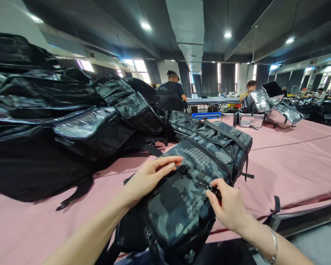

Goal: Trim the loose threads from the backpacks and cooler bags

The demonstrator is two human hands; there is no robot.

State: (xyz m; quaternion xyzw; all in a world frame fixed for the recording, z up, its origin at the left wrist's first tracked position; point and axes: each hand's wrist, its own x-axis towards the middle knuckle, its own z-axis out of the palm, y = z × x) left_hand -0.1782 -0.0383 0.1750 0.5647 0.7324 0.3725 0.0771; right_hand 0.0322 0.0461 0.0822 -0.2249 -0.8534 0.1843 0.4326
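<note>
A dark camouflage backpack lies on the pink-covered table, reaching from my body toward the middle. With fingers and thumb pinched, my right hand grips a black buckle at the end of a strap on the bag's right side. Stretched over the bag's left side, my left hand has its fingers extended and holds nothing visible. Its fingertips are close to a small black ring fitting; whether they touch it I cannot tell. A long zipper crosses the bag beyond my hands.
A tall heap of black and camouflage bags covers the table's left side. Silver-lined bags stand at the far right, near a blue tray. A person in a dark shirt and other people are farther back.
</note>
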